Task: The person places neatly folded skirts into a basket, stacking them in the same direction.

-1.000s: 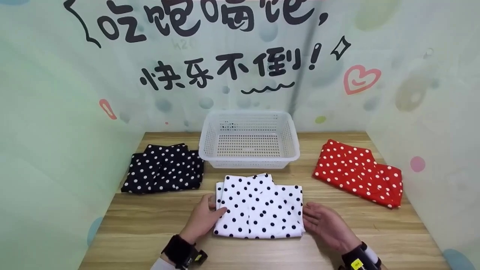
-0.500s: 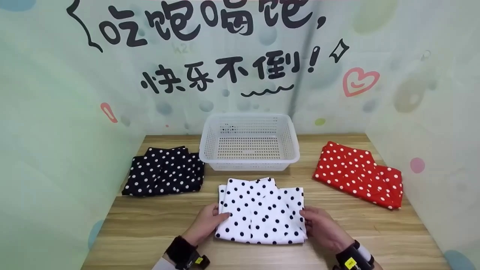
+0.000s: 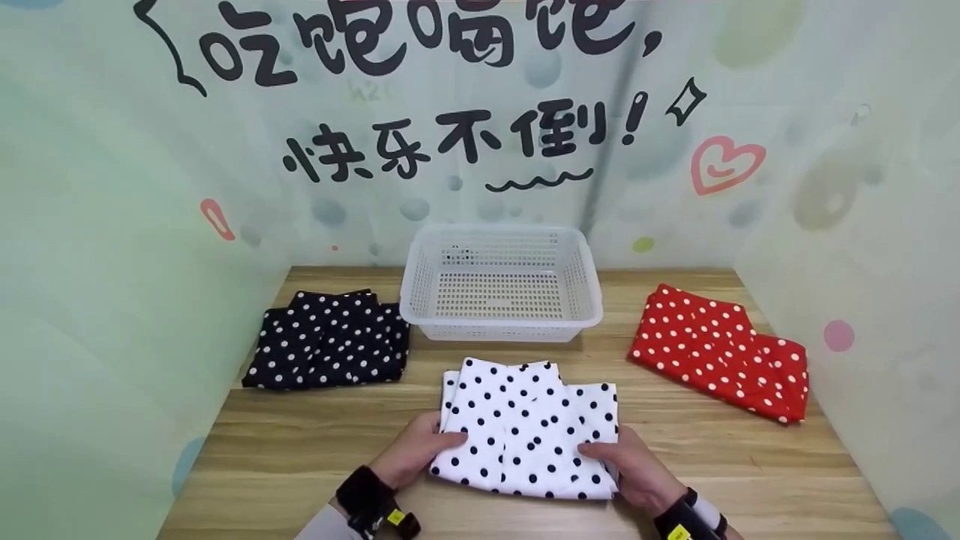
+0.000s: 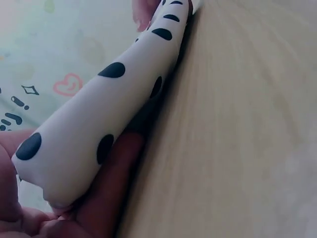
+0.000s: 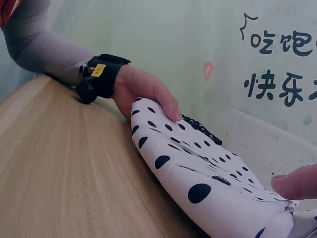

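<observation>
A folded white garment with black dots (image 3: 525, 427) lies between my two hands at the front of the table. My left hand (image 3: 412, 451) grips its left edge, thumb on top and fingers underneath, as the left wrist view also shows. On the right edge my right hand (image 3: 634, 465) holds it the same way, the thumb (image 5: 297, 182) over the dotted cloth and the other fingers mostly hidden below. The garment is low over the wooden tabletop (image 4: 237, 124); whether it fully clears the wood I cannot tell.
Behind the garment stands a white perforated plastic basket (image 3: 501, 330) with nothing in it. A folded black garment with white dots (image 3: 330, 341) lies to the left, a folded red one with white dots (image 3: 716, 352) to the right. Printed wall sheets enclose the table.
My right hand has gone from lying beside the white garment to gripping its right edge. The garment has shifted slightly right and towards me; my left hand keeps its hold.
</observation>
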Motion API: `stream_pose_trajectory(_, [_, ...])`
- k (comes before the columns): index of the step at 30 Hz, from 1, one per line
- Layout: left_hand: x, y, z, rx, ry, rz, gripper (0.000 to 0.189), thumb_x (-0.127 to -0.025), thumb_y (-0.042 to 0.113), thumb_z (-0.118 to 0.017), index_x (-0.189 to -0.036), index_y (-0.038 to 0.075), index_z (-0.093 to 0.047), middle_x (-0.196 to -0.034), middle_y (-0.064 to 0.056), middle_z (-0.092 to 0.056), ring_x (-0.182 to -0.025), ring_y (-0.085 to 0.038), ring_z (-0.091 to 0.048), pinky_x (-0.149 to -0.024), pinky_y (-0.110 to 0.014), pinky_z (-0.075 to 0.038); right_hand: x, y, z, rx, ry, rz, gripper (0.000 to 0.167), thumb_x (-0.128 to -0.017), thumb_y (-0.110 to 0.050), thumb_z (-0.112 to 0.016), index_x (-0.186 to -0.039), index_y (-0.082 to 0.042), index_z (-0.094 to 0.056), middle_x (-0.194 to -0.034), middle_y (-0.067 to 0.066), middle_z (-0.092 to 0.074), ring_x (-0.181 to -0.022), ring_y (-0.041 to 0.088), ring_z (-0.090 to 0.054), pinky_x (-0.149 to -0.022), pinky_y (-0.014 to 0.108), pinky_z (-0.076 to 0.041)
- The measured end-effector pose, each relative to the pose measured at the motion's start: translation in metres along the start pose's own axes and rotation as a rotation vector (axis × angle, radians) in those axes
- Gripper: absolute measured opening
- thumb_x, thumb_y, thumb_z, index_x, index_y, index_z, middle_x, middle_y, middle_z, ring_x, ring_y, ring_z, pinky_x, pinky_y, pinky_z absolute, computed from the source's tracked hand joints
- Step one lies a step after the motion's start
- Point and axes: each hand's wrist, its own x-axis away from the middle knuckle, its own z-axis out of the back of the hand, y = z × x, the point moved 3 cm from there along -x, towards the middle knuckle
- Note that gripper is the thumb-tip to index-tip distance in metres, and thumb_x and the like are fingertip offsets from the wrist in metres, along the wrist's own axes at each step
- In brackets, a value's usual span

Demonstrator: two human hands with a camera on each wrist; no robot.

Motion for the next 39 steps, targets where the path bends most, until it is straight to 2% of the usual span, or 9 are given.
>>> stream_pose_trajectory(4, [0.0,0.0,0.0,-0.004,-0.022,-0.007,0.044,-0.097,0.005,-0.069,-0.136,-0.012,-0.06,-0.122,-0.026,-0.076,-0.1,-0.025,-0.08,-0.088,-0.035,-0.066,0.002,0.002,0.001,0.031,0.023,0.008,0.068,-0.09,0.004,-0.07,-0.151,0.012,-0.04,-0.124,0.01,-0.077,-0.108,0.022,-0.076,-0.095,0.036,-0.064])
stream_pose_trajectory(9, [0.001,0.005,-0.001,-0.055,-0.007,-0.016,0.041,-0.095,0.003,-0.07,-0.132,-0.013,-0.062,-0.12,-0.026,-0.076,-0.098,-0.024,-0.08,-0.087,-0.034,-0.066,0.003,0.0,0.003,0.04,0.046,0.007,0.072,-0.088,0.004,-0.071,-0.152,0.013,-0.038,-0.124,0.01,-0.076,-0.108,0.023,-0.076,-0.094,0.037,-0.064])
stream_pose_trajectory(14, [0.004,0.015,-0.006,-0.151,0.01,-0.044,0.038,-0.093,0.002,-0.071,-0.127,-0.012,-0.065,-0.114,-0.024,-0.078,-0.091,-0.02,-0.08,-0.083,-0.031,-0.066,0.007,-0.003,0.003,0.032,0.041,0.014,0.072,-0.089,0.005,-0.07,-0.152,0.014,-0.037,-0.122,0.011,-0.076,-0.108,0.025,-0.076,-0.094,0.041,-0.065])
stream_pose_trajectory(19, [0.011,0.029,-0.015,-0.199,-0.004,-0.071,0.039,-0.093,0.004,-0.072,-0.128,-0.011,-0.064,-0.113,-0.024,-0.078,-0.091,-0.02,-0.079,-0.082,-0.031,-0.066,0.019,-0.012,0.005,0.035,0.04,0.011,0.072,-0.09,0.004,-0.071,-0.152,0.013,-0.035,-0.121,0.01,-0.075,-0.108,0.024,-0.076,-0.094,0.039,-0.064])
stream_pose_trajectory(24, [0.019,0.047,-0.023,-0.242,-0.012,-0.154,0.04,-0.095,0.007,-0.073,-0.13,-0.01,-0.063,-0.115,-0.024,-0.077,-0.092,-0.019,-0.079,-0.08,-0.032,-0.067,0.036,-0.033,0.005,0.001,0.022,0.023,0.069,-0.093,0.004,-0.069,-0.153,0.008,-0.036,-0.123,0.01,-0.076,-0.11,0.027,-0.077,-0.097,0.043,-0.064])
stream_pose_trajectory(29, [0.023,0.069,-0.026,-0.204,-0.017,-0.212,0.045,-0.096,0.007,-0.072,-0.133,-0.013,-0.059,-0.116,-0.028,-0.076,-0.093,-0.02,-0.081,-0.08,-0.036,-0.067,0.048,-0.062,0.002,0.009,0.05,0.083,0.063,-0.095,0.004,-0.068,-0.152,0.006,-0.04,-0.121,0.008,-0.077,-0.109,0.026,-0.078,-0.096,0.041,-0.064])
stream_pose_trajectory(34, [0.022,0.092,-0.023,-0.21,-0.009,-0.249,0.044,-0.097,0.007,-0.072,-0.133,-0.015,-0.057,-0.115,-0.03,-0.076,-0.092,-0.019,-0.081,-0.079,-0.036,-0.067,0.043,-0.09,-0.002,0.024,0.056,0.134,0.062,-0.095,0.005,-0.068,-0.151,0.005,-0.043,-0.122,0.008,-0.077,-0.108,0.026,-0.078,-0.094,0.043,-0.064])
stream_pose_trajectory(39, [0.012,0.116,-0.02,-0.247,0.036,-0.292,0.044,-0.098,0.008,-0.072,-0.133,-0.014,-0.058,-0.115,-0.03,-0.076,-0.092,-0.022,-0.081,-0.078,-0.035,-0.067,0.025,-0.118,0.0,0.039,0.075,0.18,0.056,-0.095,0.006,-0.068,-0.148,0.004,-0.049,-0.12,0.01,-0.077,-0.104,0.028,-0.079,-0.09,0.044,-0.065])
